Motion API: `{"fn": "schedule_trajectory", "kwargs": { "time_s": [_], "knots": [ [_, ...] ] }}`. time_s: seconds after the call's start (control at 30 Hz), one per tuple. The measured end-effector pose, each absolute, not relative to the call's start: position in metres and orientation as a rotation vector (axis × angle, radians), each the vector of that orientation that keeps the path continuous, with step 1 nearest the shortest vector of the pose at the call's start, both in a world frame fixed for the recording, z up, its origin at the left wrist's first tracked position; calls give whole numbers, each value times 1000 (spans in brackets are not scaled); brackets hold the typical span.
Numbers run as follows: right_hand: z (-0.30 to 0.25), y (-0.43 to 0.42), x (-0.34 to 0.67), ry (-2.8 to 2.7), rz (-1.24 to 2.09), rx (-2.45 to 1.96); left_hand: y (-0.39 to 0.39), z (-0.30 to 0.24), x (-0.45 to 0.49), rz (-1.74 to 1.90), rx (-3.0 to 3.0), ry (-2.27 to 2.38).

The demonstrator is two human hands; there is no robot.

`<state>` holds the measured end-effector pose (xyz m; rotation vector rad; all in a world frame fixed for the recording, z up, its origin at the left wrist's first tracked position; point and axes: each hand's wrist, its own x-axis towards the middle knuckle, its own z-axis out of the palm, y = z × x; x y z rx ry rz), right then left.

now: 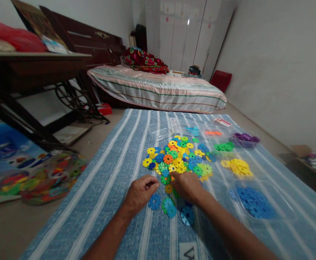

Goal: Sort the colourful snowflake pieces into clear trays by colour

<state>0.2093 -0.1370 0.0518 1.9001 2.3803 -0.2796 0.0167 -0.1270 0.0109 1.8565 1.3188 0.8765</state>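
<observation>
A mixed pile of notched plastic flower discs (178, 164) in yellow, green, blue and orange lies on a blue striped cloth (114, 162). My right hand (186, 185) reaches into the near side of the pile, its fingers pinched down among the discs; whatever they grip is hidden. To its left, my left hand (141, 191) rests with fingers curled in toward the thumb, and nothing shows in it. Close by the left hand lies a blue disc (154, 201). Light-blue and green discs (169, 206) and another blue disc (187, 215) sit nearer to me.
Along the right are clear containers with blue discs (255, 203), yellow discs (240, 168), green discs (224, 146) and purple discs (246, 138). Orange discs (213, 133) lie farther back. Left of the table, a bag of colourful pieces (52, 177) stands on the floor.
</observation>
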Motion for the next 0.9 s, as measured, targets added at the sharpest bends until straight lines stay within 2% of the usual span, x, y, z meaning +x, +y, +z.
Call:
{"fn": "schedule_trajectory", "kwargs": {
  "time_s": [0.23,0.9],
  "knots": [
    [54,-130,205,2413,-304,1753,-127,6,17,890,1875,1313],
    [47,-131,210,2432,-297,1797,-129,12,19,894,1878,1338]
  ]
}}
